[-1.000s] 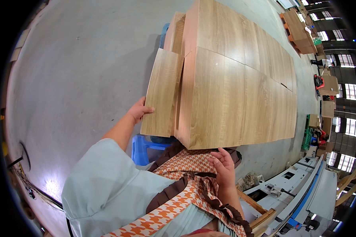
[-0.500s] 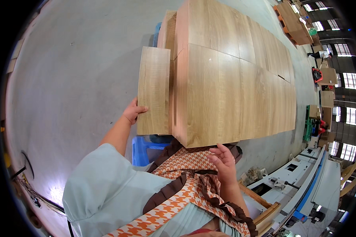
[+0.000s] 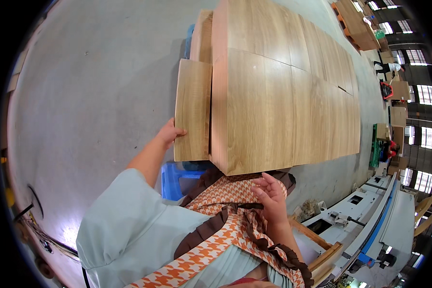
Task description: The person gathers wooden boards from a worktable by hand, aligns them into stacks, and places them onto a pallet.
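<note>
My left hand (image 3: pixel 170 133) grips the left edge of a narrow wood-grain board (image 3: pixel 193 110), its thumb on the top face. That board lies lower than the big stacks and close along their left side. Beside it rise the stacked wood-grain panels (image 3: pixel 259 110), with pale cut edges facing left. My right hand (image 3: pixel 271 194) hovers by the stack's near edge, palm up, fingers loosely curled and holding nothing. Another narrow board (image 3: pixel 202 36) sits beyond the gripped one. What lies beneath the gripped board is mostly hidden.
A blue plastic stool (image 3: pixel 172 182) stands on the floor below the gripped board. To the right runs a long white machine with a blue rail (image 3: pixel 377 228). Further off are cartons (image 3: pixel 397 115), a loaded pallet (image 3: pixel 355 24) and a person (image 3: pixel 390 67). Cables (image 3: pixel 53 242) lie at lower left.
The narrow board in my left hand has shifted right, closer against the panel stack, and the left hand moved with it. My right hand has hardly moved.
</note>
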### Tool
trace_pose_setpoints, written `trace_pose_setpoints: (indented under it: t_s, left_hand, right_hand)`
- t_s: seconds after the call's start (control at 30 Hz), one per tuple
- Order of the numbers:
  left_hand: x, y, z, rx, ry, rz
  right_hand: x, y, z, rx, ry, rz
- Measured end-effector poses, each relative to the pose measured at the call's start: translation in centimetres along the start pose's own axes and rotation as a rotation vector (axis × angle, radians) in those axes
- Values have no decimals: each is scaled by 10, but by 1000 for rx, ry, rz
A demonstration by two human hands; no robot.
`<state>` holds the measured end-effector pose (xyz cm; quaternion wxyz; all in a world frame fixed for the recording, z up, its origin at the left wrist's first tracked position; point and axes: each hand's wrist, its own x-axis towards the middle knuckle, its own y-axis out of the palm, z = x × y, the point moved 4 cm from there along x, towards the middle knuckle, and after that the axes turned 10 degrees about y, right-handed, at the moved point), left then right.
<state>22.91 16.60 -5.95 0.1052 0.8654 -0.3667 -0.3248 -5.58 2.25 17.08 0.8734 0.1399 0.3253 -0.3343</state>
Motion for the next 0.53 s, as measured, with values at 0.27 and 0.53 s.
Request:
trace_pose_setpoints:
  t_s: [0.27, 0.53]
  left_hand:
    - [10, 13, -7, 108, -108, -461]
    - [24, -18, -37, 499, -146, -640]
  right_hand:
    - [-2, 1, -3, 19, -20, 7]
    - [-2, 5, -3, 48, 56, 16]
